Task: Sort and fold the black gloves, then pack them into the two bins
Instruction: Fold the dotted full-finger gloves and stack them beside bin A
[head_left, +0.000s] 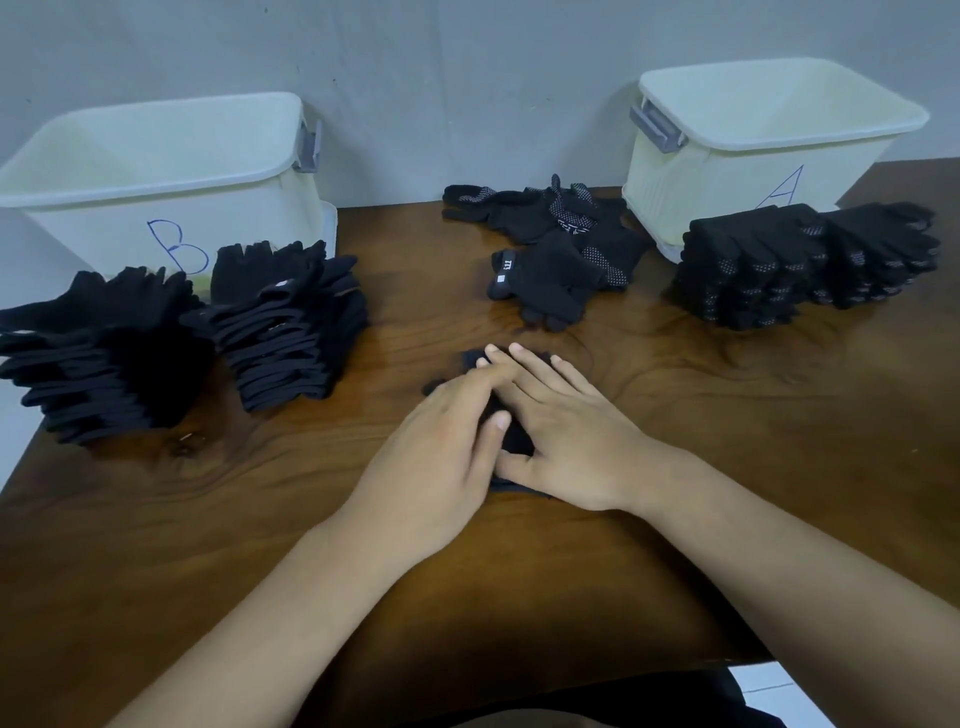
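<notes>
Bare bench (727, 441) lies open along the near edge and across the right foreground. A wide lane runs back between the two glove stacks (291, 332) fronting bin B (104, 228) and the loose glove heap (561, 244) at rear centre. A narrower gap separates that heap from the third stack (779, 265), which stands just in front of bin A (701, 176). Both bins are open from above.

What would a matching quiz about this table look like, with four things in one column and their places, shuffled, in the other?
Things:
1. bin marked B
2. bin marked A
3. loose gloves
4. flattened glove

Places:
a. under the left hand and right hand
b. back right of the table
c. back left of the table
d. between the two bins

Pairs: 1-c, 2-b, 3-d, 4-a
</notes>
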